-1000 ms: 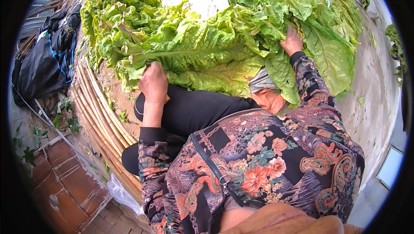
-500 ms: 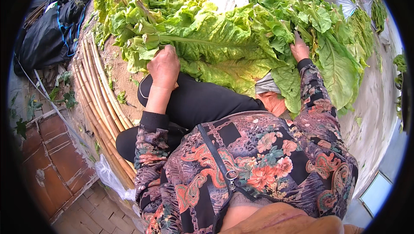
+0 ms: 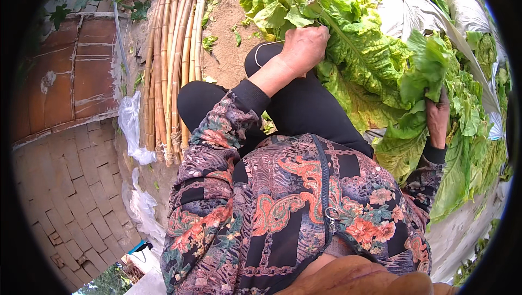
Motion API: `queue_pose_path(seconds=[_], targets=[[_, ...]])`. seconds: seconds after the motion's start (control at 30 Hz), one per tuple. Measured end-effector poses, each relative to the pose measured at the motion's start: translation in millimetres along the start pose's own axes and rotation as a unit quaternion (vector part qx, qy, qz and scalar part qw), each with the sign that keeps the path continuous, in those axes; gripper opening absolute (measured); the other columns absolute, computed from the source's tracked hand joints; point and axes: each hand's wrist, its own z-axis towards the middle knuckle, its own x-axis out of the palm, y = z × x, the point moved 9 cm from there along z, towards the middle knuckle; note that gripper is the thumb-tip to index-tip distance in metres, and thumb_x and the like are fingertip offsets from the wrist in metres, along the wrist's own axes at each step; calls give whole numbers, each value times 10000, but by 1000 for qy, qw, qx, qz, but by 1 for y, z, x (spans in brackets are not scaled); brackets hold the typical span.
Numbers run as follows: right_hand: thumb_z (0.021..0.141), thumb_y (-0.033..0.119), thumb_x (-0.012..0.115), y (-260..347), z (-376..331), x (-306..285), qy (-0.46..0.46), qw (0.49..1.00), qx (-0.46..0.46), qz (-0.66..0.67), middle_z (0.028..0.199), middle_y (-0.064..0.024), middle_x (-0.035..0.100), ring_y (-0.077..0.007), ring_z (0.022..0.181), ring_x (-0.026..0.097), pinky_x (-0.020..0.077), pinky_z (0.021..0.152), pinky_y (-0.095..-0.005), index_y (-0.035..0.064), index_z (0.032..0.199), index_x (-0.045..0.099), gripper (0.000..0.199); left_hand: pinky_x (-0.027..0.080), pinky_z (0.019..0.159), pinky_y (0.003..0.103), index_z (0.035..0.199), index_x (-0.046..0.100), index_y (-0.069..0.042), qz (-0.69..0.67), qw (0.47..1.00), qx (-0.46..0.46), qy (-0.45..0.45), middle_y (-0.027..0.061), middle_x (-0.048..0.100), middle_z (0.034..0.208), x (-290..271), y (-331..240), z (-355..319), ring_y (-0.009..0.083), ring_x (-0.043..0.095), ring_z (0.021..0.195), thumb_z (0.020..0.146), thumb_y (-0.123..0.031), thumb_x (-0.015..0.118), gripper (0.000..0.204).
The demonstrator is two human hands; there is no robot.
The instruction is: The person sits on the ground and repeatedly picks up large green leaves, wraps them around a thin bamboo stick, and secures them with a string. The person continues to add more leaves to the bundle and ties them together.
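Note:
My left hand is closed in a fist above my raised knee, at the stem end of a heap of broad yellow-green tobacco leaves. A thin pale cord curves over the knee and runs into this fist. On the right, my right hand is closed round the lower part of a green tobacco leaf, held up off the pile and slightly blurred. Its fingers are partly hidden by leaf. One large wrinkled leaf stretches between the two hands across my lap.
Bamboo poles lie bundled at the left on sandy ground, among leaf scraps. Beside them are crumpled clear plastic, a rusty brown panel and brick paving. White sheeting lies behind the leaves, with more leaves at the right.
The view has swung left, so everything sits further right. My right hand has lifted a leaf from the right-hand pile; my left fist stays by the stems.

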Motion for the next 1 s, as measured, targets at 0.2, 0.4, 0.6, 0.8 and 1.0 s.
queue_pose_path(seconds=[0.2,0.4,0.6,0.8,1.0], targets=[[677,-42,517,30,9,204,268,883,-230,-309,939,-220,597,-350,890,607,485,798,-381,21,1150,520,478,478,622,465,820,578,-71,-64,997,-19,43,160,608,713,-43,9,-7,379,605,703,852,-179,538,119],[717,85,584,62,75,309,233,881,-292,-290,886,-202,611,-389,815,587,484,694,-432,20,943,577,235,488,643,477,821,597,-70,-80,992,-25,96,161,620,725,-61,43,-22,371,621,720,839,-239,559,174],[823,23,580,62,78,322,336,921,-89,178,1000,-120,651,-200,873,603,474,797,-335,-41,1065,584,250,479,668,370,910,664,-41,-165,922,-146,318,126,651,754,5,106,-37,229,614,696,895,-266,555,250],[835,39,556,69,67,319,430,895,-90,77,1181,-163,589,-207,1106,538,406,966,-331,-50,1228,499,407,486,705,316,1068,608,-10,-224,961,67,147,101,635,988,60,202,6,173,593,766,854,-197,590,284],[789,38,575,82,66,296,433,881,-170,-82,1161,-214,592,-276,1132,544,406,962,-351,-41,1179,538,400,371,481,240,905,677,-8,-330,885,-155,288,-6,583,661,-8,131,58,53,474,556,822,-173,638,189]])
